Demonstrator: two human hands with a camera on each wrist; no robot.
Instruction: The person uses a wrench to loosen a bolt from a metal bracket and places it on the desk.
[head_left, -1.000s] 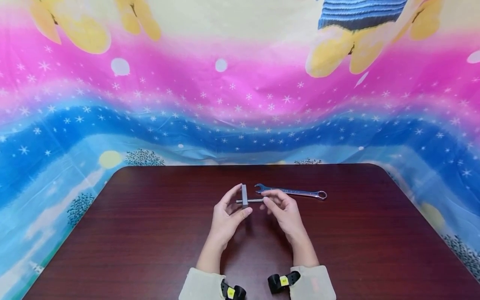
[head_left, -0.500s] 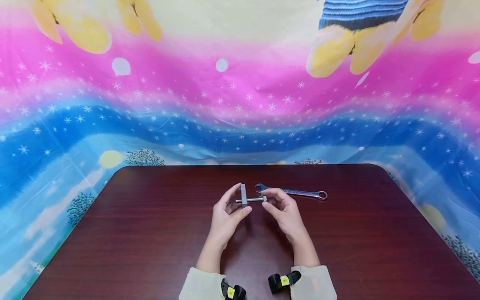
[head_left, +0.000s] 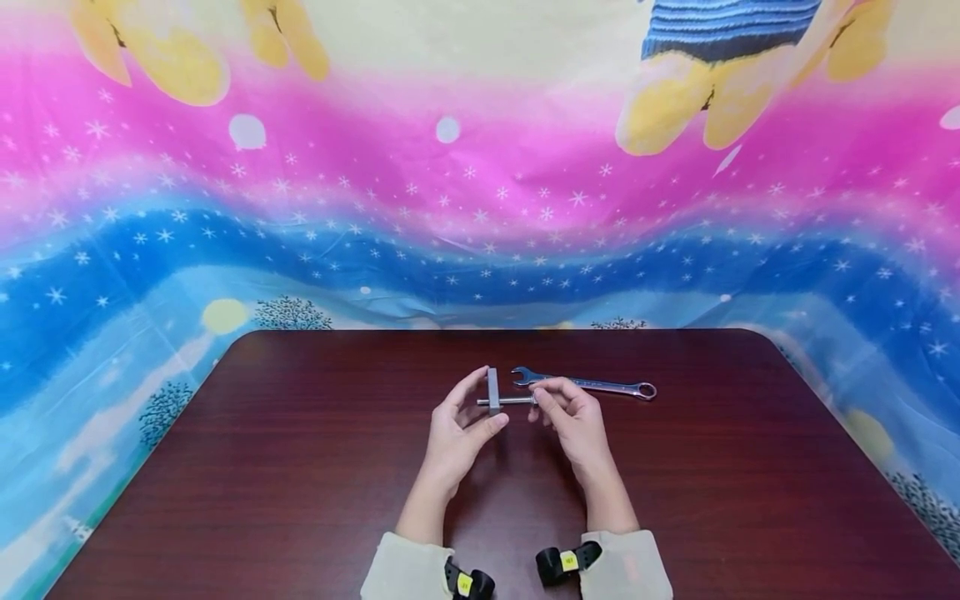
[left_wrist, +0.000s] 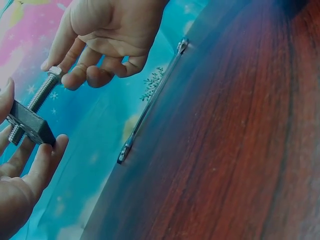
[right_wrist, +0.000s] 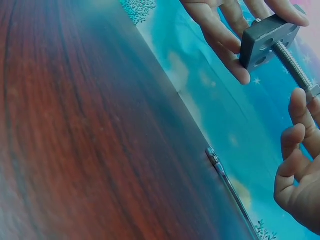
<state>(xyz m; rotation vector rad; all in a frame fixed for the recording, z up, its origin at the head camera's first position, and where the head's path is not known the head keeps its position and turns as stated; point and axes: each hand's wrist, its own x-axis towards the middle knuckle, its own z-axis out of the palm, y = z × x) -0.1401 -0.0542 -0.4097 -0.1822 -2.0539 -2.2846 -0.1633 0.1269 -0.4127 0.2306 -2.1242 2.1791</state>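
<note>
My left hand (head_left: pixel 455 433) grips a grey metal block (head_left: pixel 492 390) by its edges, between thumb and fingers, above the table. Several round holes show in the block's face in the right wrist view. A long hex bolt (right_wrist: pixel 291 65) passes through one of them, its threaded tip sticking out on the far side. With thumb and fingertips my right hand (head_left: pixel 573 421) pinches the bolt's hex head (left_wrist: pixel 55 71). A good length of bare thread lies between the head and the block.
A combination wrench (head_left: pixel 600 385) lies on the dark red wooden table (head_left: pixel 300 467), just behind my right hand. Beyond the table's far edge hangs a colourful printed cloth (head_left: pixel 480 183).
The right fingers shift around the bolt head: it showed clearly half a second ago and is now mostly covered. The left hand keeps its hold on the block.
</note>
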